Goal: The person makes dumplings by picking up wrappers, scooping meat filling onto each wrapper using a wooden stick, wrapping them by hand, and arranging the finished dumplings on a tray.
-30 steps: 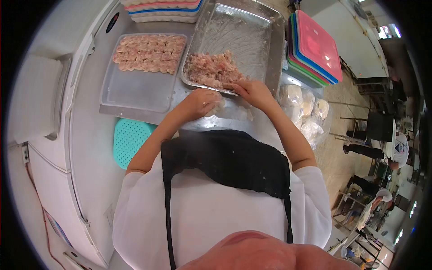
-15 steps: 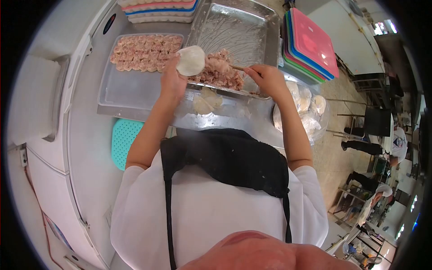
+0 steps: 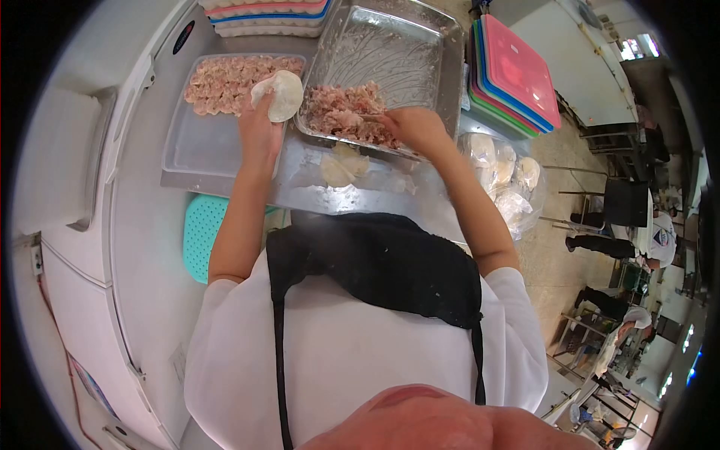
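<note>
- The person's left hand [image 3: 259,126] pinched a thin white dough circle [image 3: 288,101] and held it up over the right side of a see-through tray [image 3: 214,146].
- The dough circle was near the left edge of a big metal pan [image 3: 409,56]. It was too small in the view to tell if any meat was on it.
- The right hand [image 3: 417,129] was curled around a thin stick [image 3: 372,118], with the fingers closed. The stick pointed left, into the meat.
- The soft pink meat [image 3: 337,105] sat in a heap in the near left part of the pan.
- Rows of small meaty lumps [image 3: 214,86] lay side by side in the far part of the tray.
- Some pale dough scraps [image 3: 345,166] lay on the shiny table [image 3: 300,196], just beside the near edge of the pan.
- To the right of the pan were bags of round white dough [image 3: 506,176], and farther away stood a pile of colored lids [image 3: 521,71].
- At the far left, more trays [image 3: 262,19] were stacked up.
</note>
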A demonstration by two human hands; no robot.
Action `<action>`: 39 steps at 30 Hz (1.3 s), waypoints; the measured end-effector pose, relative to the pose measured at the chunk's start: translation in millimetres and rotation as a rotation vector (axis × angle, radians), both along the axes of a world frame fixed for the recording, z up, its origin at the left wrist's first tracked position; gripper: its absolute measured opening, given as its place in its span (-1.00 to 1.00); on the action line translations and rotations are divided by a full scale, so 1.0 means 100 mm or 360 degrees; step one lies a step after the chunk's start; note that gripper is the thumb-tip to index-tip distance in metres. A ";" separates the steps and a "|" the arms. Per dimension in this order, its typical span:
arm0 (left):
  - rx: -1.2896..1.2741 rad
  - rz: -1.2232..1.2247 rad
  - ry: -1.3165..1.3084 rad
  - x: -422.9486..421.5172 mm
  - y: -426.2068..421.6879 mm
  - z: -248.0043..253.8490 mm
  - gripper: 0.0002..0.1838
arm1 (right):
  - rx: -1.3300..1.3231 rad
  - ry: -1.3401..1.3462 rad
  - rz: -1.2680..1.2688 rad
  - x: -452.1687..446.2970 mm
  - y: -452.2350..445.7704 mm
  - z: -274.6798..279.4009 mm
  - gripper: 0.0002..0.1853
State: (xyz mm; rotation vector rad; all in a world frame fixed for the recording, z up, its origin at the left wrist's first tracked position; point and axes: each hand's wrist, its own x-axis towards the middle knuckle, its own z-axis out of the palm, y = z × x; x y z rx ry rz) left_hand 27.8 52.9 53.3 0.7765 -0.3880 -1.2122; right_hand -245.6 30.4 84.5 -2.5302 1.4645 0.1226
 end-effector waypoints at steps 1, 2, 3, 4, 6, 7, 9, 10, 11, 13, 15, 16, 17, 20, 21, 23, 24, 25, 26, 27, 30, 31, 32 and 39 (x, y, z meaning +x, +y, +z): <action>-0.0016 0.0004 -0.0028 -0.01 -0.01 -0.01 -0.64 | -0.0114 0.0215 0.0077 0.08 -0.01 -0.06 -0.59; -0.0033 0.0005 -0.0059 -0.02 -0.02 -0.02 -0.64 | -0.0077 0.0107 0.0038 0.13 0.06 -0.12 -0.60; -0.0005 0.0056 -0.0028 -0.03 -0.03 -0.01 -0.64 | -0.0044 -0.0005 -0.0003 0.17 0.16 -0.16 -0.61; 0.0022 0.0113 0.0008 -0.04 -0.06 -0.01 -0.65 | -0.0014 -0.0110 -0.0039 0.18 0.20 -0.20 -0.62; 0.0049 0.0123 0.0101 -0.06 -0.08 -0.08 -0.65 | 0.0245 -0.0537 0.0029 -0.02 0.16 -0.26 -0.63; 0.0039 0.0076 0.0154 -0.07 -0.10 -0.16 -0.65 | 0.0371 -0.0751 0.0063 -0.11 0.15 -0.23 -0.63; 0.0042 -0.0021 0.0240 -0.14 -0.13 -0.26 -0.65 | 0.0597 -0.0944 -0.0328 -0.20 0.19 -0.15 -0.63; 0.0054 -0.0074 0.0272 -0.24 -0.14 -0.28 -0.65 | 0.0710 -0.1037 -0.0527 -0.21 0.23 -0.08 -0.63; 0.0066 -0.0129 0.0304 -0.35 -0.15 -0.31 -0.65 | 0.0722 -0.1140 -0.0598 -0.22 0.24 0.00 -0.63; 0.0124 -0.0271 0.0468 -0.63 -0.12 -0.16 -0.63 | 0.0741 -0.1353 -0.0744 -0.21 0.27 0.20 -0.64; 0.0219 -0.0417 0.0708 -0.83 -0.10 0.03 -0.59 | 0.0679 -0.1542 -0.0709 -0.20 0.25 0.13 -0.62; 0.0159 -0.0482 0.0774 -0.90 -0.16 0.01 -0.49 | 0.0650 -0.1637 -0.0691 -0.18 0.24 0.06 -0.61; 0.0156 -0.0508 0.0828 -0.93 -0.18 0.04 -0.45 | 0.0412 -0.1586 -0.0593 -0.15 0.26 -0.05 -0.63; 0.0188 -0.0585 0.0951 -0.95 -0.19 0.29 -0.34 | -0.0051 -0.1340 -0.0357 -0.10 0.33 -0.24 -0.69; 0.0227 -0.0615 0.0964 -0.91 -0.19 0.24 -0.31 | -0.0045 -0.1216 -0.0320 -0.14 0.36 -0.18 -0.72; 0.0279 -0.0600 0.0957 -0.83 -0.23 0.04 -0.25 | -0.0068 -0.0803 -0.0256 -0.24 0.41 0.04 -0.76; 0.0294 -0.0556 0.0936 -0.80 -0.25 -0.18 -0.24 | -0.0094 -0.0514 -0.0233 -0.29 0.44 0.20 -0.75; 0.0311 -0.0511 0.0917 -0.79 -0.24 -0.23 -0.22 | -0.0116 -0.0223 -0.0208 -0.31 0.47 0.31 -0.72; 0.0337 -0.0501 0.0922 -0.78 -0.23 -0.27 -0.21 | -0.0197 -0.0304 -0.0198 -0.26 0.52 0.34 -0.73; 0.0364 -0.0494 0.0929 -0.78 -0.20 -0.20 -0.21 | -0.0279 -0.0384 -0.0190 -0.19 0.59 0.37 -0.75; 0.0348 -0.0555 0.0839 -0.80 -0.09 0.17 -0.19 | -0.0314 -0.0453 -0.0047 -0.11 0.58 0.27 -0.77; 0.0329 -0.0586 0.0790 -0.80 -0.07 0.24 -0.18 | -0.0288 -0.0449 0.0022 -0.09 0.57 0.26 -0.78; 0.0348 -0.0567 0.0789 -0.80 -0.08 0.23 -0.20 | -0.0306 -0.0319 -0.0001 -0.15 0.58 0.30 -0.78; -0.0138 -0.0942 0.1294 -0.23 -0.46 -0.26 -0.42 | -0.0471 -0.0272 0.0030 -0.09 0.69 0.54 -0.80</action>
